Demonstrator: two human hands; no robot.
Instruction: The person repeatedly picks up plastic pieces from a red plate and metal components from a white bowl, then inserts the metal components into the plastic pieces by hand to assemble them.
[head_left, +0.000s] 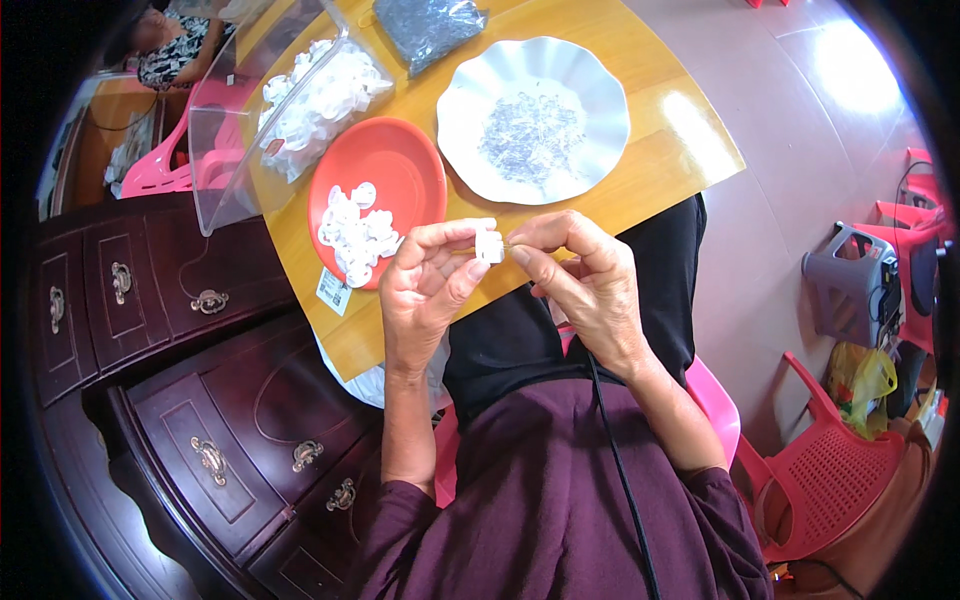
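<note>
Between the thumb and fingers of my left hand [428, 275] is a small white plastic piece [489, 246], held up over the table's near edge. My right hand [590, 275] meets it from the right, thumb and forefinger pinched on a thin, small part whose kind I cannot make out. Just left of my left hand, an orange-red plate [415, 165] carries a heap of similar white plastic pieces [352, 230]. Beyond my hands stands a white wavy-rimmed dish [470, 95] with many tiny clear slender pieces [532, 135] in it.
A large clear bag [325, 110] of white pieces lies at the table's far left, with a grey plastic packet [430, 30] beside it. Dark wooden drawers [200, 400] stand left of the yellow table [680, 150]. Red chairs [830, 470] and a grey stool [850, 285] are at right. Another person [180, 45] sits far left.
</note>
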